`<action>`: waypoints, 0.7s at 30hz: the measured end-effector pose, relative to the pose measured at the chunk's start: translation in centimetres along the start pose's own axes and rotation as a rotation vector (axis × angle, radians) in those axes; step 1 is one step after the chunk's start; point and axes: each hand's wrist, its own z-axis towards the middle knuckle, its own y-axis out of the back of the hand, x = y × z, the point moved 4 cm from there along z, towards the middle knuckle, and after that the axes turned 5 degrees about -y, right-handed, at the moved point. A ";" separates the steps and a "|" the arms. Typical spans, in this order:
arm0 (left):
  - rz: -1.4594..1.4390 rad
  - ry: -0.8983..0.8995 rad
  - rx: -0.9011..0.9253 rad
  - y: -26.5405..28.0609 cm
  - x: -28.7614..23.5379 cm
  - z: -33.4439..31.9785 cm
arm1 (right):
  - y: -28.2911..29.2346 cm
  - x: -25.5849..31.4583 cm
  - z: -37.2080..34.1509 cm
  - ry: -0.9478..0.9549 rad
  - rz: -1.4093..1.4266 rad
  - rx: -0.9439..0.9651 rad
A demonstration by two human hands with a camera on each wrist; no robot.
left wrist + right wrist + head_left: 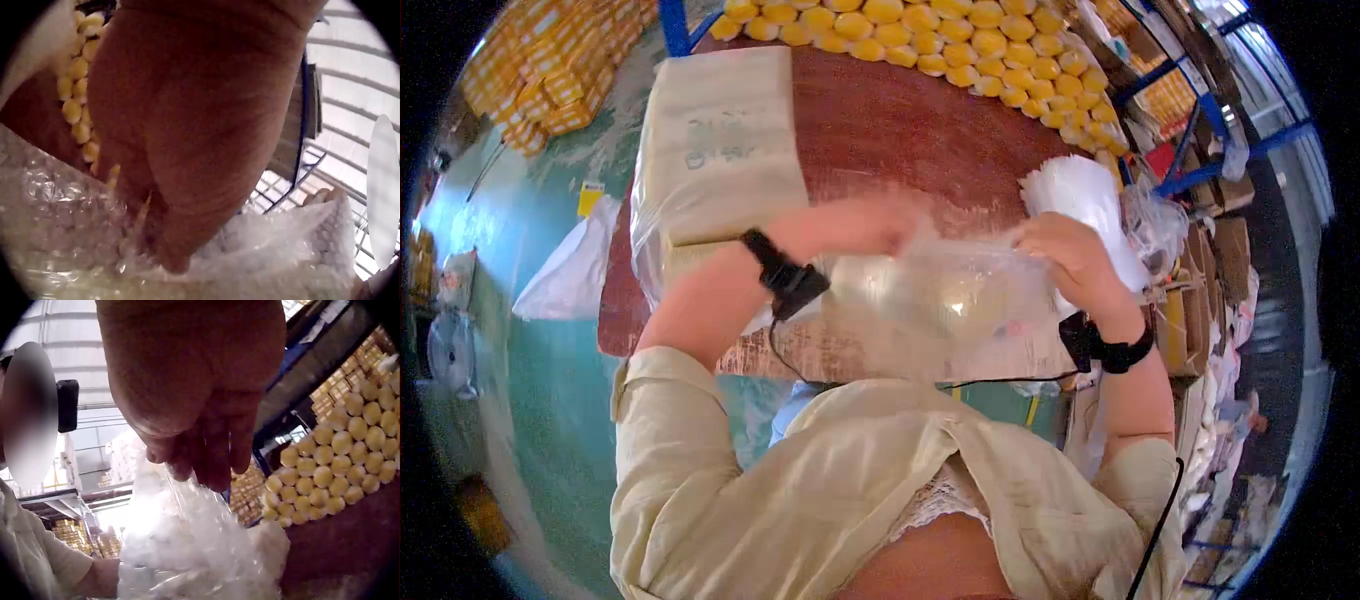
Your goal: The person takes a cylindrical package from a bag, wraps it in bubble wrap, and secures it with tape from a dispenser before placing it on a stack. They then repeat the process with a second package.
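Right hand (1068,258): pinches the bubble wrap (985,305) by its upper edge, apparently keeping it taut.
Left hand (880,225): blurred, seems to grip that edge's other end.
Bubble wrap: at the table's (900,120) near edge.
White plastic (1080,195): table's right, probably for easy reach.
Pale bundle (725,140): table's left.

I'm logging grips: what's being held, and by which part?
Bubble wrap, by its far edge: the left hand and right hand both grip it there.
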 end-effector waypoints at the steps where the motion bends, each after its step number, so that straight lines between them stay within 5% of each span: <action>1: -0.028 0.088 0.065 -0.9 -0.2 -0.3 | -0.5 -1.2 -1.0 -0.107 -0.039 0.060; 4: -0.036 0.124 0.046 -4.3 -1.6 0.8 | -2.9 -5.3 -5.4 -0.383 -0.053 0.230; 6: 0.041 0.061 0.029 -7.3 -2.1 3.2 | -5.9 -5.8 -5.0 -0.575 0.061 0.123; 11: 0.108 0.178 0.127 -9.1 -0.8 5.5 | -19.5 -9.8 -5.8 -0.575 -0.259 0.393; 13: 0.129 0.262 0.097 -6.9 -1.8 4.3 | -18.8 -10.1 -5.3 -0.668 -0.205 0.414; 15: -0.267 0.417 -0.029 -7.8 -0.4 1.8 | -18.4 -10.3 -5.0 -0.706 -0.154 0.439; 17: -0.233 0.526 0.063 -9.1 0.7 0.9 | -18.1 -10.9 -5.5 -0.698 -0.128 0.469; 19: 0.241 0.577 0.390 -9.6 1.7 0.7 | -18.0 -10.8 -5.7 -0.566 -0.089 0.313; 21: 0.400 0.534 0.381 -10.1 1.4 0.5 | -18.7 -10.9 -6.0 -0.493 -0.155 0.240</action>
